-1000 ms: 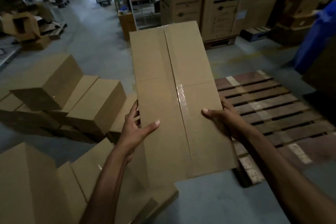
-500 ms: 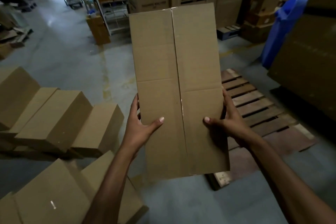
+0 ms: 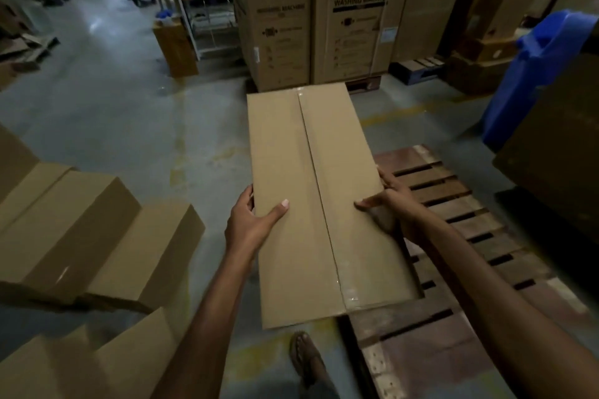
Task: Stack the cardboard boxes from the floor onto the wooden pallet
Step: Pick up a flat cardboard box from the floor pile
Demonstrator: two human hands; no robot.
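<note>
We hold a long taped cardboard box (image 3: 311,204) flat in front of us. Our left hand (image 3: 249,223) grips its left edge, thumb on the top face, and our right hand (image 3: 392,204) grips the right edge the same way. The box's right side overlaps the left edge of the wooden pallet (image 3: 447,191); the rest is above the concrete floor (image 3: 129,126). More cardboard boxes (image 3: 97,236) lie on the floor at left. LG washing machine cartons (image 3: 278,16) stand beyond.

Head-worn wide view; forward and down; close over hands (image 3: 324,217)
</note>
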